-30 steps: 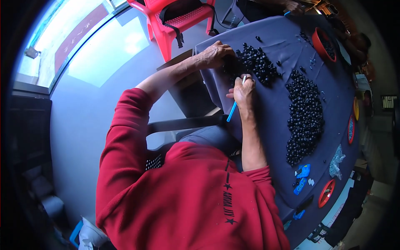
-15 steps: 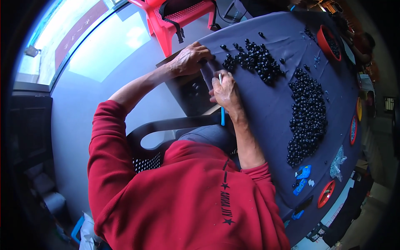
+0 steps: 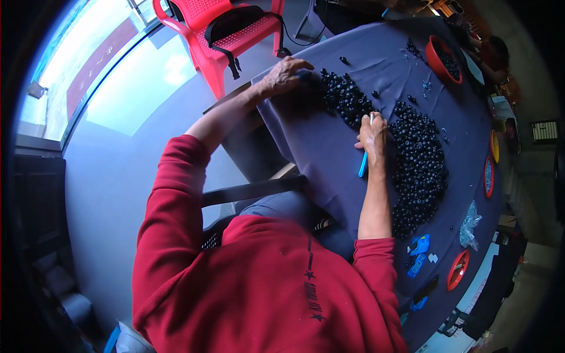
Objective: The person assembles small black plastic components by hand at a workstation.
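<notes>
My left hand (image 3: 285, 76) is over the far-left edge of the table, fingers stretched out and apart. Its fingertips are beside a small dark piece (image 3: 304, 75), left of a loose pile of small round black parts (image 3: 348, 97). A slim pen-like tool (image 3: 363, 165), blue at the lower end and pale at the top, is gripped in my right hand (image 3: 374, 136). That hand rests between the smaller pile and a larger heap of black parts (image 3: 419, 167). Its fingertips are partly hidden, so I cannot tell whether they touch a part.
A dark grey cloth (image 3: 335, 167) covers the table. Along its right side are a red bowl of dark parts (image 3: 444, 59), a red dish (image 3: 458, 270), a clear plastic bag (image 3: 470, 226) and blue packets (image 3: 418, 253). A pink chair (image 3: 235, 35) stands beyond the far-left edge.
Both hands were together at the cloth's left edge, which looked pulled up. My right hand has moved right to the black parts with the tool; my left hand has opened.
</notes>
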Tool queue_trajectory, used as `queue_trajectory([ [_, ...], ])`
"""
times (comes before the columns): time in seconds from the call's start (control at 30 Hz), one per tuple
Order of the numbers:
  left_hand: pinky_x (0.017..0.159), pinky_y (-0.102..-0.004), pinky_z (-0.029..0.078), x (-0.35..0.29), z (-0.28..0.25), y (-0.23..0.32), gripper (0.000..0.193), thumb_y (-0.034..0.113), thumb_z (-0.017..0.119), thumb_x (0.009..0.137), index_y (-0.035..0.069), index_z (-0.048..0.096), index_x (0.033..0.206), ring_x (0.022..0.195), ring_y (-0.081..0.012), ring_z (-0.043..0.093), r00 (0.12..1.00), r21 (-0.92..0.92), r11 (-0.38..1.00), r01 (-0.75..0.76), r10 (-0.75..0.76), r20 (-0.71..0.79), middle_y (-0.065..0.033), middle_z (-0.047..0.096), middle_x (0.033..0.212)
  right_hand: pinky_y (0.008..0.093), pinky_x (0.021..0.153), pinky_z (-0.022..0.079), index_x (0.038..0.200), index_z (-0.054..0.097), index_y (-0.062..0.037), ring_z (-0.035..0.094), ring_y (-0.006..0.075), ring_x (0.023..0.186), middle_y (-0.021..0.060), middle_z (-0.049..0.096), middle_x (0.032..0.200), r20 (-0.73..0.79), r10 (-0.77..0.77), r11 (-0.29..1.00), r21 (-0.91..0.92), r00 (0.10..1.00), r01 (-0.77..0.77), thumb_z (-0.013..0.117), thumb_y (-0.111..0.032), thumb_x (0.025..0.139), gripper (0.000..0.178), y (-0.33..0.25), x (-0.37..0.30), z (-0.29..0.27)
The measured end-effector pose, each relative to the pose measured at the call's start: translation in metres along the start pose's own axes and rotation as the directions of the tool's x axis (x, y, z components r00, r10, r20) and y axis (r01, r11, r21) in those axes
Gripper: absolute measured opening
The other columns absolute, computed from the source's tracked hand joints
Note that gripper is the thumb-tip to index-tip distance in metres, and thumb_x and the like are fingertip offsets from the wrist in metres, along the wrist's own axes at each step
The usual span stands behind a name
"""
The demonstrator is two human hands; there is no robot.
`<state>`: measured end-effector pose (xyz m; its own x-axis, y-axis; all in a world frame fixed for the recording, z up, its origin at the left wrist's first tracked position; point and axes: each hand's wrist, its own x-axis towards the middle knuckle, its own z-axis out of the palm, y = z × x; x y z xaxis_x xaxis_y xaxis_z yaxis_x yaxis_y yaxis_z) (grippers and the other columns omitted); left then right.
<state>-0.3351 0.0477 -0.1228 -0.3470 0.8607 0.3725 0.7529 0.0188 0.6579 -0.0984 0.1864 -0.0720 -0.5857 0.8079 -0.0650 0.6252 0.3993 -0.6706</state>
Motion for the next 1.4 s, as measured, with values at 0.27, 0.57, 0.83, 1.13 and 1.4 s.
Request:
queue_trajectory([
  [0.27, 0.095, -0.0399, 0.034, -0.002, 0.019, 0.030, 0.052, 0.009, 0.042, 0.060, 0.009, 0.057, 0.109, 0.106, -0.0316, 0.045, 0.987, -0.096, 0.993, -0.070, 0.082, 0.135, -0.0104, 0.056, 0.112, 0.0315, 0.042, 0.053, 0.105, 0.046, 0.0097, 0.060, 0.0273, 0.059, 0.0228, 0.045, 0.097, 0.052, -0.092, 0.996, 0.001, 0.994, 0.093, 0.043, -0.020, 0.087, 0.035, -0.015, -0.011, 0.024],
  [0.57, 0.089, -0.0411, 0.036, -0.029, 0.005, 0.024, 0.045, 0.020, 0.048, 0.059, 0.006, 0.059, 0.100, 0.097, -0.0315, 0.048, 0.979, -0.172, 0.971, -0.165, 0.182, 0.087, -0.0106, 0.059, 0.101, 0.0342, 0.042, 0.054, 0.104, 0.046, 0.0094, 0.058, 0.0384, 0.072, 0.0278, 0.045, 0.099, 0.135, -0.300, 0.951, -0.027, 0.944, 0.307, 0.044, -0.017, 0.086, 0.032, -0.041, -0.044, 0.061],
  [0.83, 0.081, -0.0365, 0.042, -0.060, -0.014, 0.026, 0.041, 0.018, 0.050, 0.059, 0.003, 0.060, 0.095, 0.088, -0.0280, 0.052, 0.994, -0.189, 0.977, -0.096, 0.103, 0.028, -0.0121, 0.058, 0.089, 0.0483, 0.076, 0.039, 0.085, 0.048, 0.0062, 0.048, 0.0432, 0.085, 0.0281, 0.052, 0.084, 0.105, -0.527, 0.849, 0.044, 0.843, 0.526, 0.046, -0.008, 0.081, 0.015, -0.065, -0.064, 0.087],
  [1.13, 0.082, -0.0351, 0.041, -0.083, -0.040, 0.034, 0.042, 0.030, 0.048, 0.066, 0.000, 0.057, 0.094, 0.086, -0.0272, 0.052, 0.980, -0.152, 0.978, -0.142, 0.161, 0.121, -0.0109, 0.059, 0.094, 0.0470, 0.075, 0.042, 0.090, 0.049, 0.0052, 0.051, 0.0435, 0.086, 0.0273, 0.052, 0.088, 0.209, -0.522, 0.853, 0.105, 0.827, 0.512, 0.048, -0.009, 0.082, 0.017, -0.074, -0.083, 0.074],
  [1.4, 0.084, -0.0368, 0.040, -0.029, -0.031, 0.030, 0.028, 0.025, 0.055, 0.080, 0.002, 0.056, 0.096, 0.091, -0.0278, 0.055, 0.974, -0.085, 0.973, -0.216, 0.220, 0.047, -0.0119, 0.058, 0.099, 0.0427, 0.070, 0.049, 0.095, 0.052, 0.0038, 0.054, 0.0387, 0.081, 0.0248, 0.054, 0.086, -0.101, -0.366, 0.930, -0.082, 0.925, 0.359, 0.046, -0.016, 0.084, 0.023, -0.023, -0.008, -0.002],
])
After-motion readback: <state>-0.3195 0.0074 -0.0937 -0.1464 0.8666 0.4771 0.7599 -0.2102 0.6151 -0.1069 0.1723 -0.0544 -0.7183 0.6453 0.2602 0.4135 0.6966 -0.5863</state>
